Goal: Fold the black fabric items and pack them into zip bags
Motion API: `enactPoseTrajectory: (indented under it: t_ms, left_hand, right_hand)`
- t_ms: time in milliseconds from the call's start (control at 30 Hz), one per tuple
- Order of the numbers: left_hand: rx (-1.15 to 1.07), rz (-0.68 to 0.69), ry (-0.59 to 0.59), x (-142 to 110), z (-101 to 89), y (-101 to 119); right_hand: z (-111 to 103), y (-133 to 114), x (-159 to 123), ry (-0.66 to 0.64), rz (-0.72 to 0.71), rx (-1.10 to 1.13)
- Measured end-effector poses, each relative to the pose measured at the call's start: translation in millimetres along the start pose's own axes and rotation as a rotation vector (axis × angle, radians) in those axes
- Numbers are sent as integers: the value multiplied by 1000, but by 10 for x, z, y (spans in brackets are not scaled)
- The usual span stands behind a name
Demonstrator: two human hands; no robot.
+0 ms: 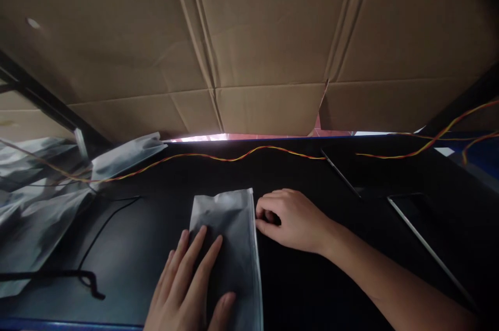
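A frosted, translucent zip bag (pixel 234 263) lies flat on the black tabletop, its zip strip along the right side. My left hand (pixel 187 284) rests on the bag's left part with fingers stretched out and spread, palm down. At the bag's right edge, near the top corner, my right hand (pixel 290 219) is closed, thumb and forefinger pinched against the zip strip. Its other fingers are curled under. Whether a slider sits between those fingertips is hidden.
More frosted bags (pixel 39 227) lie at the left, one bag (pixel 127 157) near the back. A twisted red-yellow wire (pixel 234 158) crosses the tabletop (pixel 304 289). A bent black rod (pixel 50 275) juts in at left. Dark flat panels with pale edges (pixel 429 250) lie right. Cardboard (pixel 268 24) stands behind.
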State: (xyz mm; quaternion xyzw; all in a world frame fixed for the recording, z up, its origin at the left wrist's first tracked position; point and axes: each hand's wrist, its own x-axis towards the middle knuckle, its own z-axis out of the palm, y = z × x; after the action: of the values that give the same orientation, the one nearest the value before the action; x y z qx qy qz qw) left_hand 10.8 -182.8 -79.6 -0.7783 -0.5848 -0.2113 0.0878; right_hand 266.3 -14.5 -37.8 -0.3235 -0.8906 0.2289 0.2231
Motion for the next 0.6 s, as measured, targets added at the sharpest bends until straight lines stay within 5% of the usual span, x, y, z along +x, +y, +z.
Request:
enactPoseTrajectory:
  t_ms: [167, 367, 600]
  left_hand:
    - [20, -92, -37, 117, 110, 212]
    - [91, -28, -32, 161, 150, 351]
    - [226, -18, -91, 63, 61, -55]
  right_hand:
    - [-26, -226, -24, -54, 208, 233]
    - [123, -377, -37, -118, 573, 929]
    - [-70, -165, 74, -83, 695, 1008]
